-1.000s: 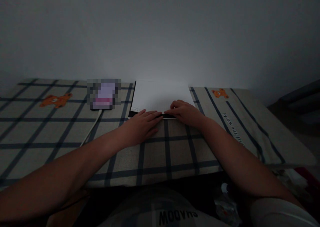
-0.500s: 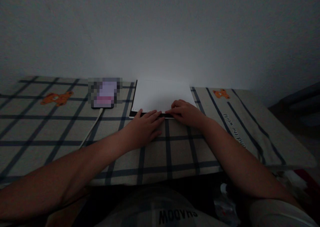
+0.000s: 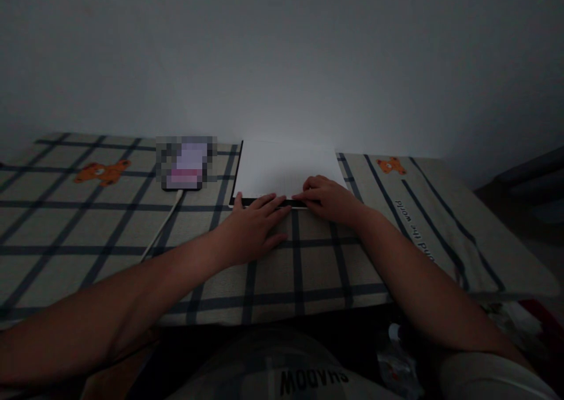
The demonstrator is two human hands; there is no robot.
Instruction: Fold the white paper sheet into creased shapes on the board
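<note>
I find the room dim, a plain grey wall (image 3: 282,53) rising behind a table spread with a checked cloth (image 3: 273,282). From the left, I note an orange bear print (image 3: 103,172), then a phone (image 3: 189,162), its screen pixelated, with a white cable (image 3: 161,229) running toward the near side. Right of centre are a second bear print (image 3: 391,165) and printed lettering (image 3: 414,229); dark shapes at the far right are too dim for me to identify.

The left hand (image 3: 253,229) is palm down, fingers apart, clasping nothing, its fingertips at the near edge of a black-edged panel (image 3: 252,202). The right hand (image 3: 328,200) is curled, fingers bent, its leading fingertips at the same edge; I cannot tell whether they pinch anything.

A white sheet (image 3: 282,168) covers most of the panel. It lies flat, just beyond the left hand's fingertips and partly under the right hand, its far side near the wall, the phone well apart to its left.
</note>
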